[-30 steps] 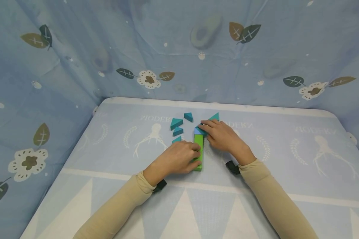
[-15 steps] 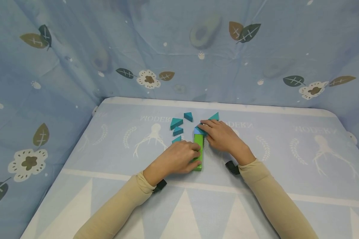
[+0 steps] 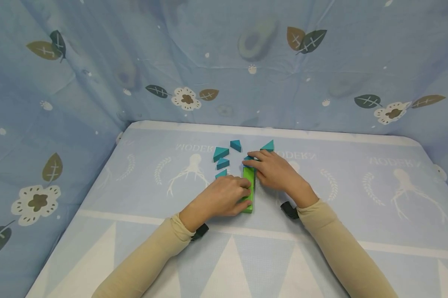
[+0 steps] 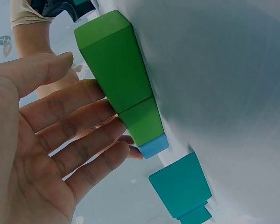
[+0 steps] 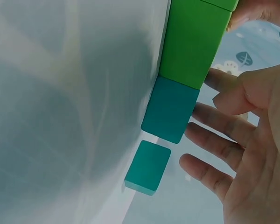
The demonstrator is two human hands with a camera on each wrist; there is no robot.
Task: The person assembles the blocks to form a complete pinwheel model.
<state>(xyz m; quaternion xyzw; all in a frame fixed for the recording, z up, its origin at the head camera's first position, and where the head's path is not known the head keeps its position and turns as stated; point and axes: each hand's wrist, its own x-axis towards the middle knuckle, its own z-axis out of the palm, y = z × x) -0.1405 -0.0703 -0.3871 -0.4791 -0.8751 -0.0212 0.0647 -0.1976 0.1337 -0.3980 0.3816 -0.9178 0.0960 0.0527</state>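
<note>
A row of green blocks [image 3: 248, 174] lies lengthwise on the mat, a blue piece [image 3: 249, 157] at its far end. My left hand [image 3: 224, 196] rests its fingertips on the green row's near part. In the left wrist view that hand [image 4: 51, 135] has extended fingers against the green blocks [image 4: 116, 65]; a light blue end [image 4: 154, 146] shows beyond them. My right hand [image 3: 277, 170] touches the far end, partly covering the blue piece. The right wrist view shows relaxed fingers of this hand [image 5: 254, 135] at a teal block [image 5: 172, 109] against the green one [image 5: 191, 46].
Several loose teal triangular blocks, one of them large [image 3: 220, 153], lie left of the row. Another teal triangle [image 3: 268, 145] sits just beyond my right hand. The patterned mat [image 3: 153, 136] meets a blue printed cloth [image 3: 224, 62] at the back.
The fingers of my right hand have shifted slightly left and nearer, over the row's far end, where the blue piece is now more covered. My left hand has stayed in place.
</note>
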